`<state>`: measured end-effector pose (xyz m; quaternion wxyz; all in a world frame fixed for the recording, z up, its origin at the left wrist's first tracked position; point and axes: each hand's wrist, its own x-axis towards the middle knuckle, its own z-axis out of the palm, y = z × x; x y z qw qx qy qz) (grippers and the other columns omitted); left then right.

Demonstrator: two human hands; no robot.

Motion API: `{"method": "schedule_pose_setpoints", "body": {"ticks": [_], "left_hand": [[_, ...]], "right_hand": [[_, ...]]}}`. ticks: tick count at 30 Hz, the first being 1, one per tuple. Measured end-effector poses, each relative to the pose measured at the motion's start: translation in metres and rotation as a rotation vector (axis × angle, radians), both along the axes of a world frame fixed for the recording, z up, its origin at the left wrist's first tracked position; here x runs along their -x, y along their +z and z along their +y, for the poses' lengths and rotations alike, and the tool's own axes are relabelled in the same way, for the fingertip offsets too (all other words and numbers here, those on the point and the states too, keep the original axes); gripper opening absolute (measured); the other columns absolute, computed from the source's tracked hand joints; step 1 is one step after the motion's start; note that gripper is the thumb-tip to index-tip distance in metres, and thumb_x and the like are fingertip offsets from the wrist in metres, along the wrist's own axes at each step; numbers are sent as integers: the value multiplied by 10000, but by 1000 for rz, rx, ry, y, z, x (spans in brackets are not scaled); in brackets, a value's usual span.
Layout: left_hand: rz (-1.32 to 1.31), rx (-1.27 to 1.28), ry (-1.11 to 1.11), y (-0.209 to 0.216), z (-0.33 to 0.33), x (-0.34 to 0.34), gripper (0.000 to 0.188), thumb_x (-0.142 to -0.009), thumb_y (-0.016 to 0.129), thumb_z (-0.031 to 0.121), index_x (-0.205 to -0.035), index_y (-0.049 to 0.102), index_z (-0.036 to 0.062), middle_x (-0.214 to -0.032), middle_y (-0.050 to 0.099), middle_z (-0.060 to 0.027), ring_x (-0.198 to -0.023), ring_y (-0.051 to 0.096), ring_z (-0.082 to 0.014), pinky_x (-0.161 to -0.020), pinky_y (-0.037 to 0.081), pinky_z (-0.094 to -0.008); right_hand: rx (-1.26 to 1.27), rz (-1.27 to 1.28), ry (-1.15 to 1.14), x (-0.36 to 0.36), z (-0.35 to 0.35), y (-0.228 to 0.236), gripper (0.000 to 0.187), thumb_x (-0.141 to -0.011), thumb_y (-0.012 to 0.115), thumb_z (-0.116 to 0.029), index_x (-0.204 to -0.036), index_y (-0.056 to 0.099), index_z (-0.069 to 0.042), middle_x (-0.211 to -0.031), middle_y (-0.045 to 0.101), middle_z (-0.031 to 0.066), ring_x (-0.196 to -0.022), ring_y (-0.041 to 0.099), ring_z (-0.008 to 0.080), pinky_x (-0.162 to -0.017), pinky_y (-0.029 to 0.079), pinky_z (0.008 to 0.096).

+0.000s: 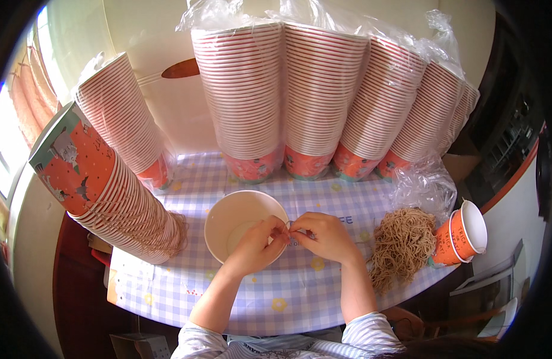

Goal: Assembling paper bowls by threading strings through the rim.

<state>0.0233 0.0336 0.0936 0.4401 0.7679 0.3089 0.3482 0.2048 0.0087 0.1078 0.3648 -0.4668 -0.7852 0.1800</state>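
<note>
A large white-lined paper bucket [240,206] stands with its mouth up in front of me. At its right rim my left hand [261,242] and my right hand [324,235] meet, fingertips pinched together. Between them shows a short thin strand, seemingly a cord [289,224]; its ends are hidden by my fingers. My left forearm crosses the bucket's near edge. Right of my right hand lies a tangled pile of tan cords [404,246].
Tall bagged stacks of paper buckets [243,96] line the table's back, another bagged stack [123,113] at the left. Nearer left leans an orange bucket stack [117,197] with cords hanging off it. Orange cups [458,236] lie tipped beside crumpled clear plastic [425,185] on the checked tablecloth [228,311].
</note>
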Motion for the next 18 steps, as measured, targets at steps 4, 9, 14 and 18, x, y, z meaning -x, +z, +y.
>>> {"method": "schedule_pose_setpoints", "body": {"ticks": [4,9,14,18], "left_hand": [[-6,-17,54,-5,1,2,143,-786,592,82,-870,500,12,-770,601,-105,-695,599,-213,-589,452,-310],[-18,-27,48,-3,1,-2,142,-789,592,82,-867,495,14,-772,598,-109,-691,596,-216,-589,452,-312],[-17,-3,52,-6,1,2,142,-791,592,81,-868,493,14,-780,595,-108,-685,592,-213,-585,453,-308],[11,13,71,2,-1,1,141,-789,595,75,-869,493,18,-776,589,-105,-684,591,-207,-581,454,-302]], "right_hand": [[44,-48,-54,3,-4,7,87,-692,635,-82,-777,626,-65,-762,610,51,-682,591,228,-587,476,316],[-32,-118,-43,1,-11,13,79,-683,642,-93,-755,616,-73,-757,607,40,-663,590,223,-574,474,310],[-43,-62,-88,5,-8,9,95,-674,650,-80,-760,612,-66,-761,604,53,-655,592,225,-570,475,308],[-47,-39,-107,5,-7,9,104,-678,649,-73,-776,616,-66,-761,604,57,-648,593,225,-563,472,304]]}}
